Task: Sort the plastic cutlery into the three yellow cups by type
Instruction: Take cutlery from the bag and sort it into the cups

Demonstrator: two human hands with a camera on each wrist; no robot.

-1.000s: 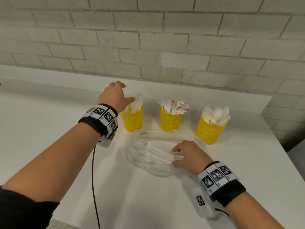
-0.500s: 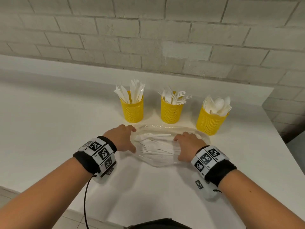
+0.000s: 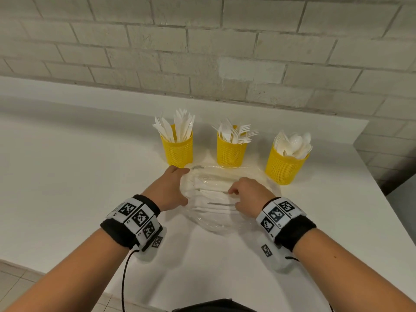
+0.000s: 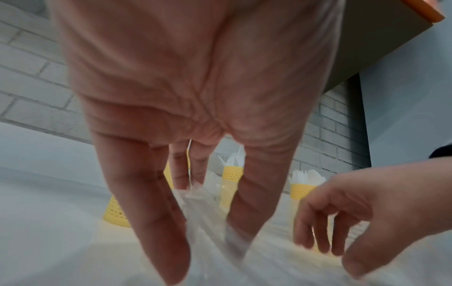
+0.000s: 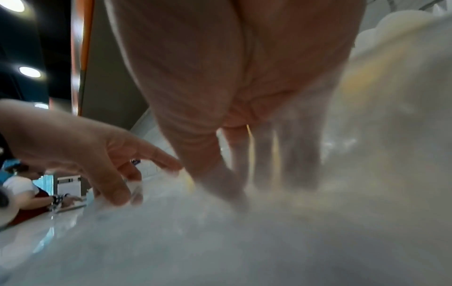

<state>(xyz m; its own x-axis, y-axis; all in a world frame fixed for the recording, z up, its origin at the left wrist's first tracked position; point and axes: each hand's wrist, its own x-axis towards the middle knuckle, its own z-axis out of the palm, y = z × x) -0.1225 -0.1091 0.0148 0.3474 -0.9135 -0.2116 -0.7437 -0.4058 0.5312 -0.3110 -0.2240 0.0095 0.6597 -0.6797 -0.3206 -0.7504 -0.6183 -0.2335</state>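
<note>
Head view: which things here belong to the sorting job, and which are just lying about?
Job:
knife cup
fork cup
spoon cup
clear tray of loose cutlery
left hand, right hand, both at the tray

Lying about:
black cable

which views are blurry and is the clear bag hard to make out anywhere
Head view: sharp, brick wall lines bowed by the wide lens; the clear bag shows mostly as glare on the white table. Left wrist view: left hand close and soft, right hand smeared. Right wrist view: worst, the bag a milky blur.
</note>
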